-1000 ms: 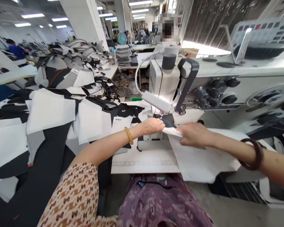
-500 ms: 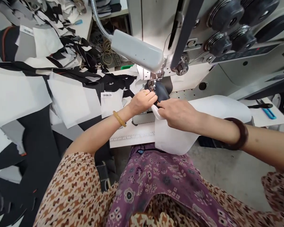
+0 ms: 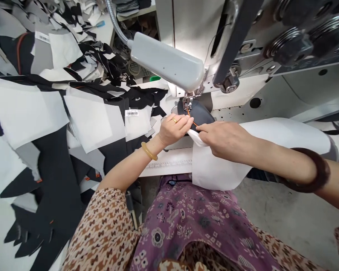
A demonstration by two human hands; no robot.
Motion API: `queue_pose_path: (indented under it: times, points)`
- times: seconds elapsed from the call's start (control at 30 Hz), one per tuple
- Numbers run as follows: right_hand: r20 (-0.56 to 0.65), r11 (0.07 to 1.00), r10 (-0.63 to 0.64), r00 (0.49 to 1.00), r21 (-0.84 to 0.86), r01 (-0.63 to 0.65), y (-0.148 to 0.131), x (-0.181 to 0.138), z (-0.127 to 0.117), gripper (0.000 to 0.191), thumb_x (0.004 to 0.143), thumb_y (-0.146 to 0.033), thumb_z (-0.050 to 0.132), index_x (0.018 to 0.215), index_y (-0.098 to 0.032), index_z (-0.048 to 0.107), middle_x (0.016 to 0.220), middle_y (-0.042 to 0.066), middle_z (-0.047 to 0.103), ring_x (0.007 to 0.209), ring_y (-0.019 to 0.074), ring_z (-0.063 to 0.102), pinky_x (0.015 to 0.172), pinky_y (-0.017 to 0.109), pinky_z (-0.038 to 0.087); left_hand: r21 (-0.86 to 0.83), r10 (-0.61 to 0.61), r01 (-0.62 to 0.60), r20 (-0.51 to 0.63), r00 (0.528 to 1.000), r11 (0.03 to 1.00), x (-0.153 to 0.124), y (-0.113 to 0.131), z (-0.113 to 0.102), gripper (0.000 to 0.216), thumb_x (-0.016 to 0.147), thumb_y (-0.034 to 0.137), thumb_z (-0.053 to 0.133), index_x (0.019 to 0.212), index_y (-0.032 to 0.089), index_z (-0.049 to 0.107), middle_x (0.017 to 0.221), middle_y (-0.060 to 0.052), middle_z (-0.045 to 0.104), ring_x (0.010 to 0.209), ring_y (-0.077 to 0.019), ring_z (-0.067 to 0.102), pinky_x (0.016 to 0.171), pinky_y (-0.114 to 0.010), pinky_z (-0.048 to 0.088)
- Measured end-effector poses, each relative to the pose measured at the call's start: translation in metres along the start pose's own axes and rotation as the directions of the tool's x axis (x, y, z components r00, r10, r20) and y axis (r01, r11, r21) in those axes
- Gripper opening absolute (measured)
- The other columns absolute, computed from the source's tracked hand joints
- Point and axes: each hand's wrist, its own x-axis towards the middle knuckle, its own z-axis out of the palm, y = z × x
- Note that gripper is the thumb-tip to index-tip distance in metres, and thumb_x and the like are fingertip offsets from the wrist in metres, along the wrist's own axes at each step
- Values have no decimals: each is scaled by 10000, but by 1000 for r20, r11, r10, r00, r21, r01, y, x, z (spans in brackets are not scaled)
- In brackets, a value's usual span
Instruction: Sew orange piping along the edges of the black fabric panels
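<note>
My left hand (image 3: 175, 129) and my right hand (image 3: 224, 139) meet in front of the presser foot (image 3: 188, 99) of a sewing machine (image 3: 243, 49). Both pinch the corner of a white fabric piece (image 3: 228, 165), which drapes over the machine bed toward my lap. A dark piece (image 3: 199, 113) with an orange thread lies under the foot, just beyond my fingertips. My left hand wears a ring and a yellow bangle; a dark bangle circles my right wrist.
A grey lamp head (image 3: 169, 62) hangs over the needle area. Heaps of black and white cut fabric pieces (image 3: 59, 113) cover the table on the left, some with barcode labels (image 3: 132, 113). A ruler strip (image 3: 169, 164) edges the table front.
The view has dropped and closed in on the needle area. My hands have drawn closer together at the presser foot, and the white piece now hangs further toward my lap.
</note>
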Motion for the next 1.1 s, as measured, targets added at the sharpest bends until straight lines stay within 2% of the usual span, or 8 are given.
queue_pose_path:
  times: [0.2,0.3,0.43,0.6,0.73,0.9,0.97,1.1]
  points:
    - [7,998,59,998,-7,-59,-4,9,-11,258,727,-2,364,835,-105,574,851,82,593,632,115,495,522,263,161,-171,-179,185,48,983,968,0,-7,8,279,962,226,338,990,220,616,788,-31,659,767,-123,609,685,-288,389]
    - [-8,996,90,996,-17,-90,-2,14,-20,232,715,-31,377,829,-99,568,724,69,559,567,97,426,538,255,164,-100,-139,145,61,988,984,8,-13,6,335,964,257,291,948,196,620,735,-38,628,694,-131,570,657,-296,390]
    - [11,993,113,994,-39,-112,10,16,-38,164,676,-96,426,762,-113,564,659,37,517,572,85,383,569,247,180,-24,-72,75,127,989,997,23,-21,-1,457,968,319,220,733,185,588,613,-35,532,600,-143,511,576,-299,360]
    - [6,988,149,989,-40,-148,21,17,-52,148,684,-142,435,720,-83,566,646,24,492,627,71,420,607,249,202,-143,25,11,246,969,990,36,-31,-4,504,968,376,170,651,190,516,594,-28,474,577,-142,503,543,-296,358]
    - [-87,991,108,990,-72,-114,-3,18,-37,128,715,-97,440,736,-97,566,657,62,523,647,125,470,585,252,203,-135,-16,50,239,971,990,36,-29,-8,446,944,423,264,688,188,544,654,-30,518,607,-140,520,548,-302,376]
    - [-105,995,32,994,-95,-42,-40,16,-8,340,766,51,246,809,-80,557,745,115,549,680,148,493,528,251,156,-50,122,-114,200,972,992,24,-16,-18,354,947,219,283,797,192,602,714,-26,603,628,-118,540,561,-283,389]
    - [-98,993,49,994,-99,-59,-44,15,-3,352,769,62,226,788,-89,542,740,110,544,686,154,489,516,248,148,-45,85,-79,170,982,996,17,-11,-16,334,948,193,298,821,184,606,697,-22,615,640,-114,560,572,-278,407]
    - [-102,991,86,991,-98,-96,-42,15,-3,348,769,69,225,761,-100,529,724,101,530,695,160,474,500,242,142,-124,-66,78,95,993,989,5,-5,-2,284,947,184,330,908,203,611,735,-26,650,735,-130,616,616,-293,437]
